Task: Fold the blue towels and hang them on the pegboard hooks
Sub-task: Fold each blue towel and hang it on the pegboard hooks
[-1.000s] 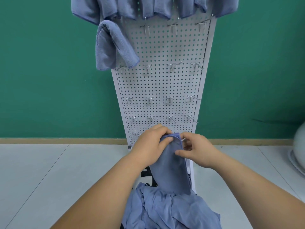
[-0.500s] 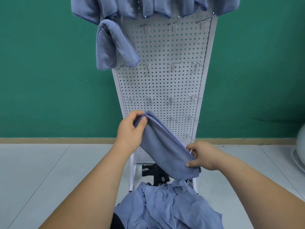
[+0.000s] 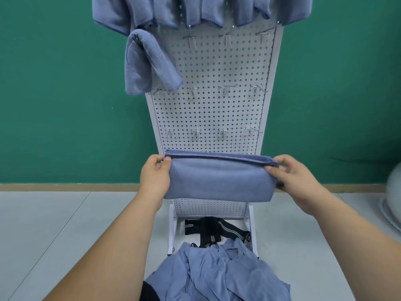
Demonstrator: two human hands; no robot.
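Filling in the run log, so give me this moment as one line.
step: fold | left hand: holds towel left end | right hand: holds right end | towel: folded, level, in front of pegboard | pile: more towels below

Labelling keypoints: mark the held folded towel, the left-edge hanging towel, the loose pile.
held folded towel (image 3: 219, 179), head view, front face centre.
left-edge hanging towel (image 3: 137, 68), head view, left drape.
loose pile (image 3: 217, 272), head view, heap centre.

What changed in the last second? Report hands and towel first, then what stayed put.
The left hand and right hand drew apart, each keeping its grip on an end of the folded towel; it went from hanging bunched to stretched level before the pegboard. Nothing was let go. The hung towels and the pile stayed.
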